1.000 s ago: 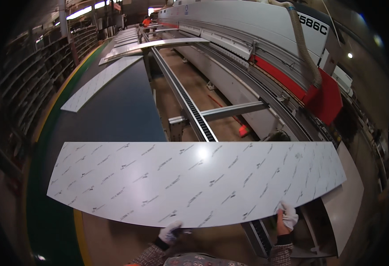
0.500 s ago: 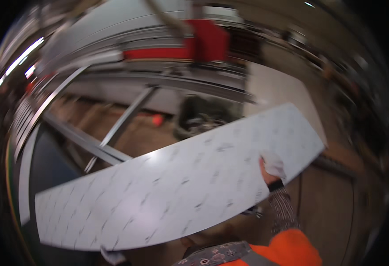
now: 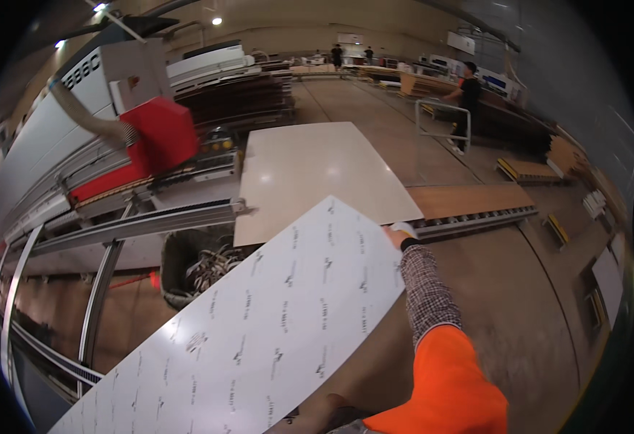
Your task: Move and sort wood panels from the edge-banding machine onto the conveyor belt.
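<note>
The long white panel (image 3: 259, 325) has swung round since a moment ago, when it lay across the machine's rails; it now slants from lower left up to the right hand (image 3: 398, 235), so it looks carried off the line. That hand, arm outstretched, closes on the panel's far corner; the left hand is out of view. Beyond the grip lies a pale board (image 3: 317, 173), farther off a red-hooded machine (image 3: 150, 137).

A long white panel (image 3: 259, 325) with small repeated dark marks slants from lower left to upper right.
</note>
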{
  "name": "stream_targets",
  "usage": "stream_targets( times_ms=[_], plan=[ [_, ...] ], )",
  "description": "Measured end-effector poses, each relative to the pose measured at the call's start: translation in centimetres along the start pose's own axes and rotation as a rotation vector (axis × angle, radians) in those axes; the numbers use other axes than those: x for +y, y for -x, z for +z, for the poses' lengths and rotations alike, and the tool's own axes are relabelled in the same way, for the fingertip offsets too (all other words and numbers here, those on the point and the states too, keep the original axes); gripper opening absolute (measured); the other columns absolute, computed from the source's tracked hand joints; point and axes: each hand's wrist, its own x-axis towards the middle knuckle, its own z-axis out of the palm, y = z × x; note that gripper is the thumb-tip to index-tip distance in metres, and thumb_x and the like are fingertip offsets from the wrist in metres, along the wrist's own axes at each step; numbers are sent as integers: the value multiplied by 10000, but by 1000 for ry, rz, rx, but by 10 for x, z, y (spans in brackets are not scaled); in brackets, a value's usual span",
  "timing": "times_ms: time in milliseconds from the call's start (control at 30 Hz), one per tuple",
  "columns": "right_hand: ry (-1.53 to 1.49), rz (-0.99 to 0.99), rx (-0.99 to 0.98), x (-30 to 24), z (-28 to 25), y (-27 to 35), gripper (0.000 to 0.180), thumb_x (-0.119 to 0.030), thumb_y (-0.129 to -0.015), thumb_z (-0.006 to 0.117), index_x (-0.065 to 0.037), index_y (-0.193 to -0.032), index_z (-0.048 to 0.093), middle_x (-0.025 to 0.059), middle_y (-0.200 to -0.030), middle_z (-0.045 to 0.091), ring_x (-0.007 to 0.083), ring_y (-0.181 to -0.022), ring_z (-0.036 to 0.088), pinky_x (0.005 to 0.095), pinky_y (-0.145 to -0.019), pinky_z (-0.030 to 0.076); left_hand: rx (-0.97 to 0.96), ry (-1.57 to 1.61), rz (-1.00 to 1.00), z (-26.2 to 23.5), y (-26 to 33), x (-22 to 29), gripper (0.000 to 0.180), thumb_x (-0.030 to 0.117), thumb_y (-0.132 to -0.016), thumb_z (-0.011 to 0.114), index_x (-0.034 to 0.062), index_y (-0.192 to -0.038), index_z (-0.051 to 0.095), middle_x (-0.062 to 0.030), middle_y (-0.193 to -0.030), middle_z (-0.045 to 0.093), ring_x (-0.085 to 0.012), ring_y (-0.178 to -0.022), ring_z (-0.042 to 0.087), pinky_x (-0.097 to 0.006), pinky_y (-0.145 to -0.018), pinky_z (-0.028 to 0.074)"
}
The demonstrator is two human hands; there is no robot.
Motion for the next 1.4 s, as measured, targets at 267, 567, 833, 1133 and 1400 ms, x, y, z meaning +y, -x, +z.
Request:
stream_targets(
  times_ms=[267, 567, 833, 1133, 1400],
  plan=[
    [-285, -117, -33, 53, 23, 39, 629, -578, -896, 413, 0, -921, 660, 159, -858, 672, 288, -867, 626, 391, -769, 447, 422, -347, -4, 83, -14, -66, 505, 371, -799, 679, -5, -1113, 560, -134, -1043, 631, -249, -852, 606, -390, -715, 499],
    [-981, 38, -405, 156, -10, 234, 428, -322, -951, 503, 81, -1051, 604, 96, -988, 650, 159, -874, 598, 284, -771, 460, 222, -325, 278, 78, 71, 0, 473, 280, -807, 619, 42, -1169, 428, -141, -1104, 508, -267, -968, 486, -412, -778, 399],
    [-977, -116, -639, 133, -90, 365, 444, -307, -954, 486, 40, -1230, 511, 108, -1139, 614, 209, -1043, 582, 347, -890, 470, 74, 65, 378, 24, 142, 54, 274, 244, -897, 522, 38, -1060, 599, -107, -1069, 638, -239, -1021, 585, -410, -917, 465],
    [-1242, -203, -793, 137, -102, 415, 215, -98, -924, 503, 25, -1097, 540, 120, -1089, 597, 212, -1011, 579, 353, -876, 470, -201, -91, 141, 129, 199, -162, 453, 278, -880, 559, -11, -1224, 499, -166, -1179, 582, -298, -1065, 580, -441, -938, 451],
    [-985, -262, -1193, 136, -86, 438, 285, -214, -931, 513, 31, -1055, 590, 44, -960, 642, 95, -833, 603, 233, -711, 487, 28, -135, -102, 186, 251, -340, 541, 205, -800, 592, -51, -1255, 450, -189, -1217, 549, -283, -1091, 555, -419, -944, 433]
  ],
)
